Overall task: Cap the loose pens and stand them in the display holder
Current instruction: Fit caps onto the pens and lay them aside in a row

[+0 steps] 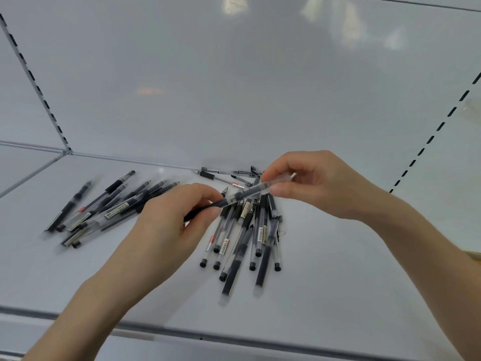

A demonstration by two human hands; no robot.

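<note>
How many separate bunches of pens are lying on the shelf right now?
3: a left bunch, a middle bunch under the left hand and right hand, which hold another pen, a small back bunch by the wall. Hands may hide some.

Bare shelf (325,269) lies open on my right and along the front; my left hand (171,222) fills the gap between the left pen heap (109,207) and the middle heap (247,238), and scattered pens (223,175) crowd the foot of the back wall (234,100)
</note>
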